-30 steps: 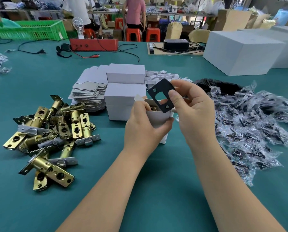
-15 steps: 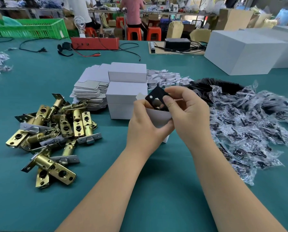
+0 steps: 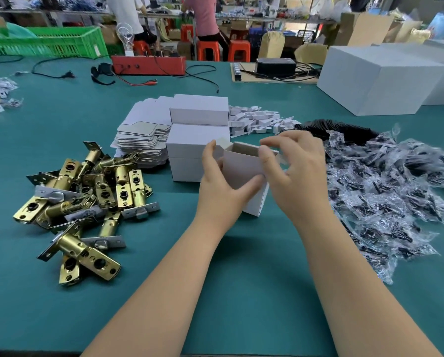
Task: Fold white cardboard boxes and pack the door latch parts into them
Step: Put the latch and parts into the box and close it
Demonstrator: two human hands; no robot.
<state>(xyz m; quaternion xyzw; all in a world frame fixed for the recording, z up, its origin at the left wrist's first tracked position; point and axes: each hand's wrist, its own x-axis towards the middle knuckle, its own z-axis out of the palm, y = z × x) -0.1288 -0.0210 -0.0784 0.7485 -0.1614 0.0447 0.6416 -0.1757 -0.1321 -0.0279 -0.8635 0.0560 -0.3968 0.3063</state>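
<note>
I see the small white box [image 3: 244, 173] at table centre, top flaps open, brown inside showing; it stands on the green table [image 3: 241, 279], tilted a bit toward me; my left hand [image 3: 222, 184] grips its near-left side, thumb across the front panel, fingers round the far-left edge; my right hand [image 3: 297, 173] is at the box's right top corner, fingers curled, thumb and forefinger pinching at the rim or flap there; can't tell exactly which part it pinches, blur; contents of the box not visible.

Just behind at 11 o'clock, touching or nearly: two closed white boxes [image 3: 199, 130] stacked; at 10 o'clock of those, a stack of flat box blanks [image 3: 141, 140]; at 1 o'clock, a heap of small white card inserts [image 3: 257, 119]; at 9 o'clock from the open box, a pile of brass latch bolts [image 3: 86, 191] with silver faceplates; at 3 o'clock, a spread of clear bags with black parts [image 3: 385, 191]; behind them at 1–2 o'clock a row of black plates [image 3: 337, 128]; far at 2 o'clock large white cartons [image 3: 380, 78]; at 11 o'clock far, red device [image 3: 148, 65] with cables; green crate [image 3: 43, 42] at 10 o'clock far.
</note>
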